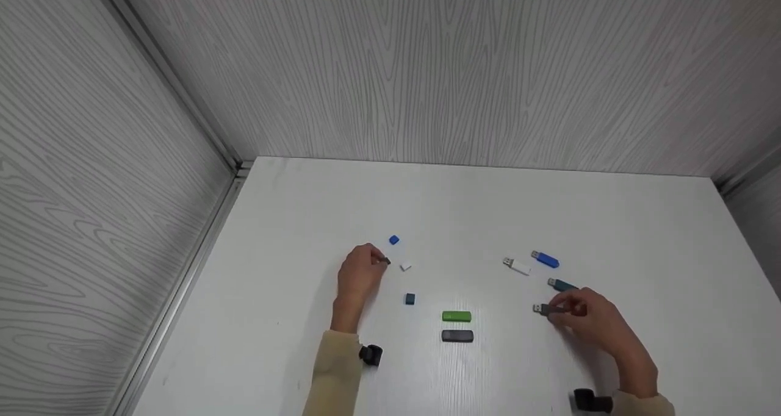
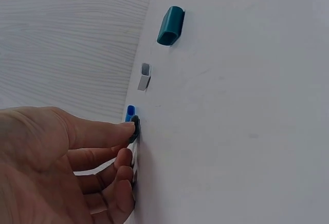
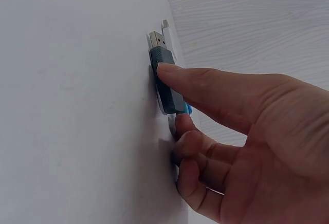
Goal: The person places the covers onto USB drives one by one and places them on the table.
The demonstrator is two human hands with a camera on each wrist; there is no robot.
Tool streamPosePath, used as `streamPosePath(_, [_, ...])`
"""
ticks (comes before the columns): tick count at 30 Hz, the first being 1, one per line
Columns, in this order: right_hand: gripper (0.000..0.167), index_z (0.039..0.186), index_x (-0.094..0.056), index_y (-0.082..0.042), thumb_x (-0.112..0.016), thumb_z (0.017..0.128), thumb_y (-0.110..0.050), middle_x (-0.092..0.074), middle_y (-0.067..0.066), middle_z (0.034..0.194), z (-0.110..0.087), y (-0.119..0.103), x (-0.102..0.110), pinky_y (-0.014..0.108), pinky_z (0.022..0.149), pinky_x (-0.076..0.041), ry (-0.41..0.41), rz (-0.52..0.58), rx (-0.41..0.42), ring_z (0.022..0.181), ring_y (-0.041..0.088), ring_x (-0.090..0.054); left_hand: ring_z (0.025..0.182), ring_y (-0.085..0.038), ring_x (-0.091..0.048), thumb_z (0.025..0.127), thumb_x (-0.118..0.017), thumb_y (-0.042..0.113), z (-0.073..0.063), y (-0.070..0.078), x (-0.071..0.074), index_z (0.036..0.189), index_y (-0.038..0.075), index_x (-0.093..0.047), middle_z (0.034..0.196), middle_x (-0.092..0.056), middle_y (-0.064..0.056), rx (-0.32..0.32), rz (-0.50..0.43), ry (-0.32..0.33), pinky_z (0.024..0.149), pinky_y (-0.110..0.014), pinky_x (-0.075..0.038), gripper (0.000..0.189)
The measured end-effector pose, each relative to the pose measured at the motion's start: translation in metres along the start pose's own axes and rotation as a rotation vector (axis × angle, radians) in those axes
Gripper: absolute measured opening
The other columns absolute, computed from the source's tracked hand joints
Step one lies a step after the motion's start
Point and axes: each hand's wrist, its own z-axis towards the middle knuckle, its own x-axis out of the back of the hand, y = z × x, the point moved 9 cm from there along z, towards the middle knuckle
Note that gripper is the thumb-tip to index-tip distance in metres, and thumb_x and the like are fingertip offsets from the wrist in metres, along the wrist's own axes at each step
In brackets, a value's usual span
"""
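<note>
**Dark cap point(image 2: 136, 126) and grey USB stick point(image 3: 167, 98) both pinched**

From my station I see the left hand point(image 1: 360, 274) clamp the dark cap between thumb and finger, near the blue cap point(image 1: 393, 240) and white cap point(image 1: 406, 267). The right hand point(image 1: 593, 319) has thumb and finger clamped on the grey USB stick, plug towards the left hand, just beside the teal stick point(image 1: 562, 285). On the table point(image 1: 305, 202), a green piece point(image 1: 456, 316) lies between.

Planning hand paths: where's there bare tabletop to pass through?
Bare: white tabletop between the blue cap and back panel; also between white cap and white USB stick. Crowded: the right hand, gripping a gray USB stick beside a teal USB stick; the left hand, close to those caps.
</note>
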Motion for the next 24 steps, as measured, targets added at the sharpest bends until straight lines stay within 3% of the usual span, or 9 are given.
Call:
streamPosePath(6, [0.031,0.118,-0.07,-0.004,-0.079,0.093,-0.019,-0.069,0.012,0.107,0.0,-0.003,-0.002,0.031,0.075,-0.052,-0.005,-0.008,-0.005,0.096,0.024,-0.06,0.089,-0.022,-0.063,0.101,-0.068,0.012,-0.004,0.006,-0.002,0.106,0.003,-0.071,0.099,-0.068,-0.011,-0.03,0.111,0.035,0.083,-0.039,-0.055,0.011])
streamPosePath(11, [0.03,0.116,-0.07,-0.003,-0.08,0.093,-0.019,-0.071,0.01,0.103,0.0,-0.006,-0.004,0.027,0.07,-0.051,-0.023,0.005,0.028,0.091,0.02,-0.06,0.088,-0.022,-0.064,0.101,-0.068,0.011,-0.008,0.008,-0.002,0.106,0.001,-0.072,0.099,-0.065,-0.012,-0.063,0.111,0.058,0.083,-0.039,-0.056,0.012])
streamPosePath(19, [0.027,0.116,-0.071,-0.005,-0.079,0.095,-0.02,-0.071,0.009,0.105,0.0,-0.005,-0.004,0.026,0.071,-0.051,-0.027,0.018,0.028,0.092,0.02,-0.06,0.094,-0.023,-0.066,0.101,-0.068,0.013,-0.006,0.004,0.006,0.11,0.001,-0.073,0.104,-0.072,-0.013,-0.028,-0.015,0.057,0.089,-0.04,-0.057,0.016])
streamPosePath(24, [0.028,0.116,-0.071,-0.005,-0.078,0.095,-0.022,-0.072,0.009,0.108,0.001,-0.006,-0.006,0.028,0.075,-0.051,-0.03,0.028,0.024,0.095,0.02,-0.061,0.078,-0.019,-0.071,0.099,-0.068,0.012,-0.001,-0.004,0.014,0.109,-0.001,-0.075,0.097,-0.077,-0.014,-0.005,-0.214,0.05,0.075,-0.032,-0.058,0.017])
